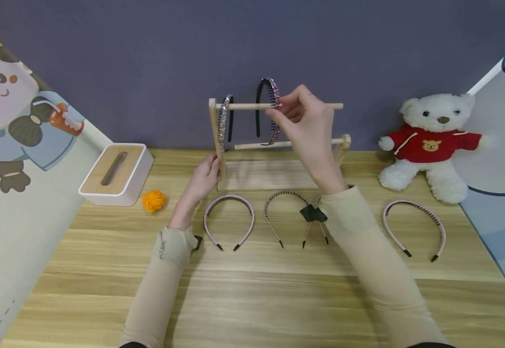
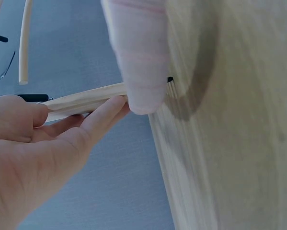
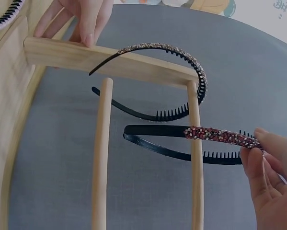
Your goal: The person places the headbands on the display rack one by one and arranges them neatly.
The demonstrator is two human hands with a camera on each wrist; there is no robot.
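Observation:
My right hand [image 1: 311,133] pinches a headband [image 1: 275,90] with pink and red sparkling stones between thumb and fingers. This headband straddles the upper rod of a wooden rack [image 1: 214,126], its two ends hanging on either side, as the right wrist view shows. At the rack's left side, my left hand [image 1: 202,180] holds the upright post low down, thumb and fingers around its edges. Between the two hands, a silver-stoned headband [image 3: 200,72] hangs on the same rod close to that post. Part of the rack's right side is hidden behind my right hand.
In front of the rack lie a lilac headband [image 1: 229,197], a thin beaded headband [image 1: 267,212] and one with a black bow [image 1: 313,213]. Farther right is a pink headband [image 1: 441,232] near a white teddy bear [image 1: 431,145]. A tissue box [image 1: 137,186] and orange pompom [image 1: 154,201] stand left.

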